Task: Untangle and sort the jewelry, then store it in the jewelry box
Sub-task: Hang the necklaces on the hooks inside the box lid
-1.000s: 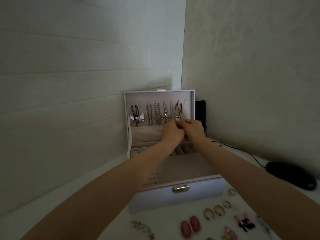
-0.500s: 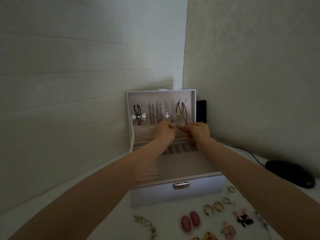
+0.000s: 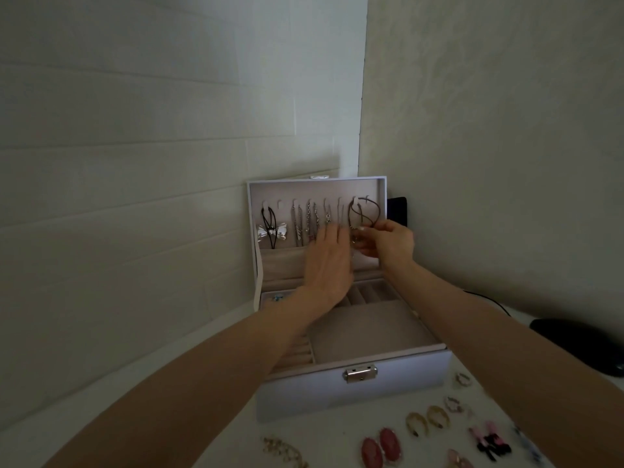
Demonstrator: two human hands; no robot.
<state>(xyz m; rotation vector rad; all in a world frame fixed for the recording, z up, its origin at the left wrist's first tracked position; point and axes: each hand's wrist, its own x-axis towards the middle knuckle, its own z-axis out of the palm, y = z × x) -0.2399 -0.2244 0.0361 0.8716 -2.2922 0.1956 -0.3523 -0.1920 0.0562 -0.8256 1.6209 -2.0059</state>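
Jewelry box (image 3: pixel 304 396) stands open on white corner table (image 3: pixel 332 437).

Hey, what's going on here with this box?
A person is hanging a dark cord necklace inside the open lid of a white jewelry box. The right hand pinches the cord near the rightmost hooks; the left hand is open, fingers spread beside it. Earrings and rings lie on the table in front.

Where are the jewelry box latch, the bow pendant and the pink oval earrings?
jewelry box latch (image 3: pixel 360 373), head view, centre of the metal plate on the box front.
bow pendant (image 3: pixel 271 231), head view, middle of the silver bow.
pink oval earrings (image 3: pixel 389 442), head view, face of the oval nearer the box.
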